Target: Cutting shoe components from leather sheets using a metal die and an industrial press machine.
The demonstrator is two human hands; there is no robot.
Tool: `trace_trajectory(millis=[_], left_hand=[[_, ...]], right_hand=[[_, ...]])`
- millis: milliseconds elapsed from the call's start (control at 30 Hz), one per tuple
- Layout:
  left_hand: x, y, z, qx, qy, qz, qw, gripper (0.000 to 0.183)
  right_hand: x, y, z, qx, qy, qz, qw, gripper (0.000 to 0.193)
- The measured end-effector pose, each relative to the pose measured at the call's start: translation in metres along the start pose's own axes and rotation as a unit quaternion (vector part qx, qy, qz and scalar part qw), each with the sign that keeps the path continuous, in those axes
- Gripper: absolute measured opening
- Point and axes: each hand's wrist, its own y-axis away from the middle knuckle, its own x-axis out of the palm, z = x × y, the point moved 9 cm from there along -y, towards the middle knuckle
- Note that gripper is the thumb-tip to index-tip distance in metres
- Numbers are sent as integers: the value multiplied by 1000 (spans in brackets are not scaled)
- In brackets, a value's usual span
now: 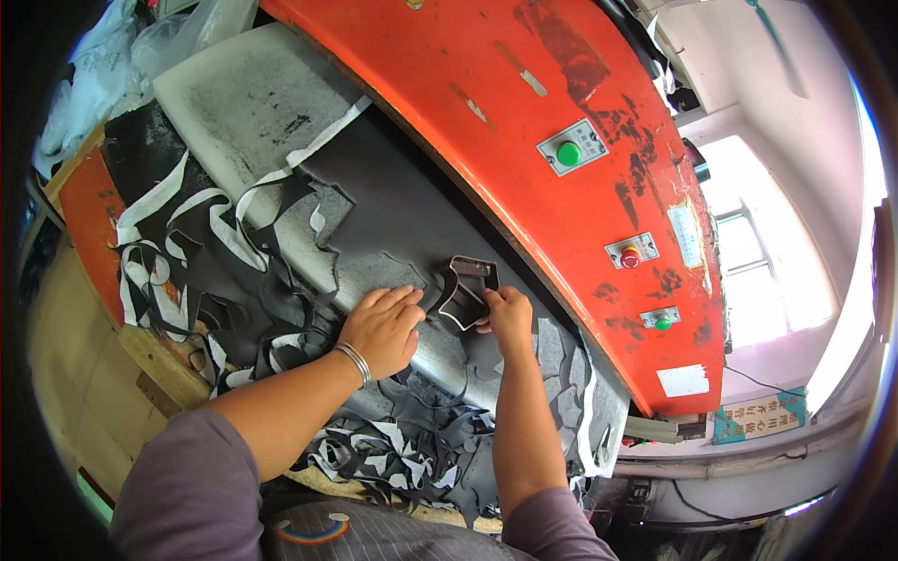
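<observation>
While one side of a dark, hollow metal die with a bright, curved rim [465,282] is gripped by the right hand [508,318], with the fingers bent round its wall, the left hand [382,329] is laid palm down, its fingers almost straight and close together. Nothing is seen to be grasped by this left hand; what is covered by its palm cannot be told. Silver-coloured bangles [353,365] are worn on the left wrist. The die is placed just to the right of the left fingertips, at the notched edge of a smooth black sheet [402,201]; whether the sheet is touched by it cannot be told. The sheet is spread on a worn, pale grey board [253,93], beneath a red-painted machine body [599,140]. To the left, curled black-and-white strips [220,224] are tangled, and nearer the body, small black-and-white scraps [402,453] are heaped.
</observation>
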Motion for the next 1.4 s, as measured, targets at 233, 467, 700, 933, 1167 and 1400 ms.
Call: trace_trajectory(millis=[233, 467, 700, 933, 1167, 1400], left_hand=[[-3, -5, 1, 3, -11, 2, 1000, 21], [-3, -5, 9, -15, 13, 14, 1000, 25], [-2, -4, 4, 1, -6, 12, 1000, 25], [1, -2, 7, -3, -18, 25, 1000, 24], [4, -11, 2, 10, -15, 14, 1000, 22], [8, -13, -2, 17, -21, 15, 1000, 23]], right_hand=[[5, 17, -10, 64, -70, -72, 993, 19], [12, 29, -16, 73, -120, -122, 983, 20], [-27, -8, -28, -9, 4, -76, 997, 23], [-40, -26, -11, -119, 247, -15, 962, 24], [-41, -38, -5, -169, 302, 38, 937, 24], [-44, -15, -18, -171, 284, -1, 943, 29]])
